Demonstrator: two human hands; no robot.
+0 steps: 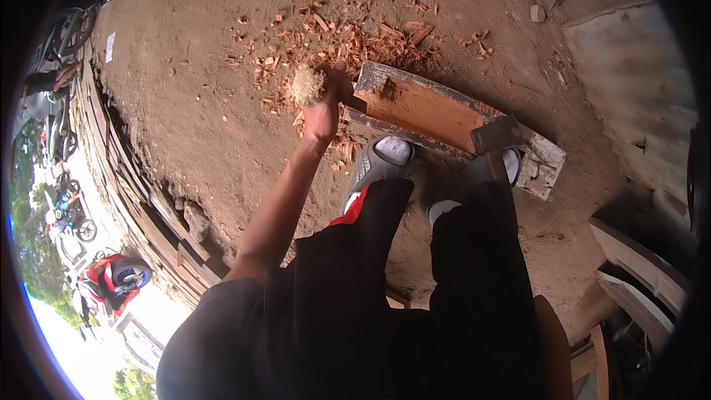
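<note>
My left hand [324, 112] is closed around a chisel-like tool [307, 86] whose pale butt is frayed into a fuzzy knob. Its dark shaft points right, at the left end of a hollowed wooden piece [437, 112]. This trough has an orange-brown hollow and worn, whitish edges, and lies in front of my shoes. A hammer-like tool with a dark blocky head [498, 135] overlaps its right part, the handle running back along my right leg. My right forearm [552, 341] shows only at the lower right; its fingers cannot be made out.
Wood chips [385, 44] litter the dirt floor beyond the trough. Stacked planks [141, 200] edge the left side, with a red motorcycle [111, 281] outside. Curved boards [641, 274] stand at the right, below a worn panel [629, 67]. My shoes [374, 167] are close to the trough.
</note>
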